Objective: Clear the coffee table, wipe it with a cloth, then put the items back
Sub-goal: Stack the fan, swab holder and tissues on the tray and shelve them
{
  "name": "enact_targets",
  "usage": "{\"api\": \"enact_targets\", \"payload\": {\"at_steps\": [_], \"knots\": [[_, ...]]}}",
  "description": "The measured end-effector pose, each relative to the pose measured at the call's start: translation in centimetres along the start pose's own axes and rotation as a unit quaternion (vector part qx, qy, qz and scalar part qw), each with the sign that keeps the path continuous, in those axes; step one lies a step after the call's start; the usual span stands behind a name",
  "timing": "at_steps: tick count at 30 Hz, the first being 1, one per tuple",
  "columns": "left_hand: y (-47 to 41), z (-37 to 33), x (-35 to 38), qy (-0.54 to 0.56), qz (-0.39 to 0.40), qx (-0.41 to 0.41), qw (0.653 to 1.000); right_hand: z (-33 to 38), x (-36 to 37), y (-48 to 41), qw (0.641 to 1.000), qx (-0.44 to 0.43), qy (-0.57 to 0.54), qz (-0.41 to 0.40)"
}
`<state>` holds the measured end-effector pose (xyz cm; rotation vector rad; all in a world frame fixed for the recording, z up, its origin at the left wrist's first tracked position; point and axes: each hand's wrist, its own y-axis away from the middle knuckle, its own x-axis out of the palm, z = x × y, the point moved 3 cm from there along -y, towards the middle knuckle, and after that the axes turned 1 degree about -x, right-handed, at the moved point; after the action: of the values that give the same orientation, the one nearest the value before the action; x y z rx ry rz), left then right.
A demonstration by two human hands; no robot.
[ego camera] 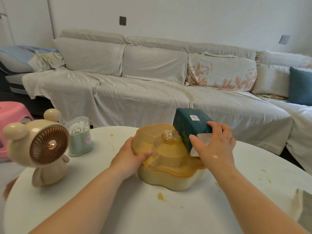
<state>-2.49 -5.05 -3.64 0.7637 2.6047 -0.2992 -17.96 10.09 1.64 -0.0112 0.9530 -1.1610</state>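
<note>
**Both hands on the snack box and tissue pack at the middle of the desk**

Head view: A round white desk point(118, 208) fills the near part of the scene. At its middle sits a flower-shaped cream snack box point(168, 174) with a clear amber lid point(152, 139) still on. The left hand point(130, 157) clasps the box's left rim, its thumb point(145, 153) lying on top of the lid and the rest of the hand wrapped round the edge. A dark green tissue pack point(189, 120) leans tilted on the right part of the lid, its far end raised. The right hand point(216, 146) grasps the pack's near end, its fingers point(217, 128) curled over the top and the thumb on the left side, where white tissue shows.

On the left of the desk stands a beige bear-shaped fan point(42, 146), and just behind it a mint-green cotton-swab holder point(80, 142), full of swabs. Yellow stains point(160, 196) spot the desk near the box and to the right. At the near right edge lies a blurred grey-green cloth point(303, 205).

Beyond the desk runs a long sofa point(135, 92) under pale covers, with a teal cushion point(300, 85) at far right and a pink stool point(11, 114) at far left.
</note>
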Motion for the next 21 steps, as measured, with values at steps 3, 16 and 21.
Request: {"api": "enact_targets", "payload": {"at_steps": [3, 16, 21], "knots": [[0.0, 0.0, -0.1, -0.003, 0.001, 0.006, 1.0, -0.5, -0.2, 0.2, 1.0, 0.021, -0.002, 0.022], [5.0, -1.3, -5.1, -0.095, -0.149, 0.152, 0.972, 6.2, -2.4, 3.7, 0.942, -0.3, 0.05, -0.139], [10.1, -1.5, -9.7, -0.109, -0.267, 0.302, 0.909, 8.6, 4.1, 5.6, 0.911, -0.366, 0.119, 0.145]]}}
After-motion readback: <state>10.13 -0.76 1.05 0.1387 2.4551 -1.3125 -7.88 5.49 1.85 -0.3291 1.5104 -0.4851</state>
